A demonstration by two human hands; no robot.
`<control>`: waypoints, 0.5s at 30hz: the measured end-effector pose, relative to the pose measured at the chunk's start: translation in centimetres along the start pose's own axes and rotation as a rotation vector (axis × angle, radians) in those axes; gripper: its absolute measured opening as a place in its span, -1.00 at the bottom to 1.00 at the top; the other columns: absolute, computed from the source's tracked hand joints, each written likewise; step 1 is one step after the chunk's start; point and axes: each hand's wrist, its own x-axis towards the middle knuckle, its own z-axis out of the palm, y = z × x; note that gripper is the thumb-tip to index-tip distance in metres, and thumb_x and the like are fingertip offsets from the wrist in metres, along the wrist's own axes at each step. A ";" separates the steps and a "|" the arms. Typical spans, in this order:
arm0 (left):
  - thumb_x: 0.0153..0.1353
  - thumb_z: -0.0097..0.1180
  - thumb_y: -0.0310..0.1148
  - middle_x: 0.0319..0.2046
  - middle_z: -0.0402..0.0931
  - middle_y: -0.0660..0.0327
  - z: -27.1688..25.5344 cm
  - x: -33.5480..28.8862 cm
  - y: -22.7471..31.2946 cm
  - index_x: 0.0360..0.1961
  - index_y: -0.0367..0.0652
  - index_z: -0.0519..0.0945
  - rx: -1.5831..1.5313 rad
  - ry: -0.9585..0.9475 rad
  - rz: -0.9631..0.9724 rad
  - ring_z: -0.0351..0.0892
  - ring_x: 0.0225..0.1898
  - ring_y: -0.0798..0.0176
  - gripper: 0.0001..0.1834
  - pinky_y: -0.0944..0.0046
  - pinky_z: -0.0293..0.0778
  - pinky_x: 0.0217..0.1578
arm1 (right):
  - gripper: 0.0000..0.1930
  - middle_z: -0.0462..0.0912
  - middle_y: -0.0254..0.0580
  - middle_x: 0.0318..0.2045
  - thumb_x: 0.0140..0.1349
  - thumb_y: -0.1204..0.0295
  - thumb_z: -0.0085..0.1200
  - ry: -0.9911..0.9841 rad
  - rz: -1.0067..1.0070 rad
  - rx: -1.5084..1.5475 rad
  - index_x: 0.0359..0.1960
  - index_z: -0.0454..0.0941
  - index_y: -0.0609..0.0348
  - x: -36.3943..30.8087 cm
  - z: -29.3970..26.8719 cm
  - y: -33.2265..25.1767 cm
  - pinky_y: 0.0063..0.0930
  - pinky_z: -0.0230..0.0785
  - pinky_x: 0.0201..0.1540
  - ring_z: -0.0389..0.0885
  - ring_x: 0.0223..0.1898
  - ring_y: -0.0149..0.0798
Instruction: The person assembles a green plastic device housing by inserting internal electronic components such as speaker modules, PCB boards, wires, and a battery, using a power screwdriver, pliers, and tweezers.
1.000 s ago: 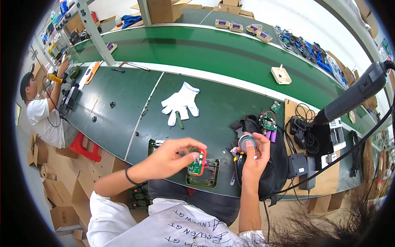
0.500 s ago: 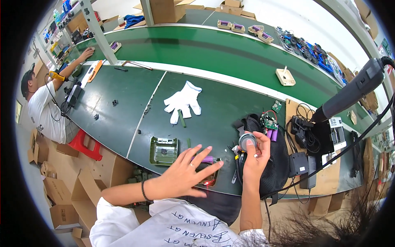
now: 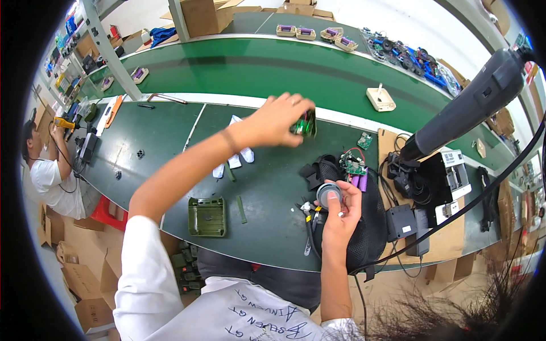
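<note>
My left hand [image 3: 281,120] is stretched far out over the green bench and holds a small green circuit board assembly [image 3: 305,123] above the table's far side. My right hand [image 3: 340,211] stays near the front edge and grips a grey roll of tape [image 3: 328,194]. Just beyond it lies a circuit board with purple cells [image 3: 354,169] on a black mesh pad [image 3: 375,227]. A green plastic tray [image 3: 207,216] sits on the bench at the lower left. A white glove [image 3: 234,160] lies partly hidden under my left forearm.
Pliers [image 3: 309,219] lie by my right hand. A black tool on an arm [image 3: 466,108] and a small white device [image 3: 449,176] stand at the right. A white box [image 3: 380,99] rests on the green conveyor [image 3: 256,68]. A seated person [image 3: 51,170] works at the left.
My left hand has lifted the green board from near the front edge and reached away toward the far side. The green tray now lies uncovered. My right hand has barely moved.
</note>
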 end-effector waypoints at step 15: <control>0.14 0.40 -0.28 0.10 0.47 -0.01 -0.5 -2.6 -1.9 0.14 -0.11 0.52 -0.253 -0.083 0.128 0.37 0.19 -0.17 -0.46 -0.07 0.34 0.22 | -0.72 0.66 0.04 0.03 0.42 0.58 0.07 0.008 -0.006 0.039 0.12 0.42 0.25 -0.5 -0.4 0.3 -0.36 0.72 -0.12 0.67 -0.08 -0.30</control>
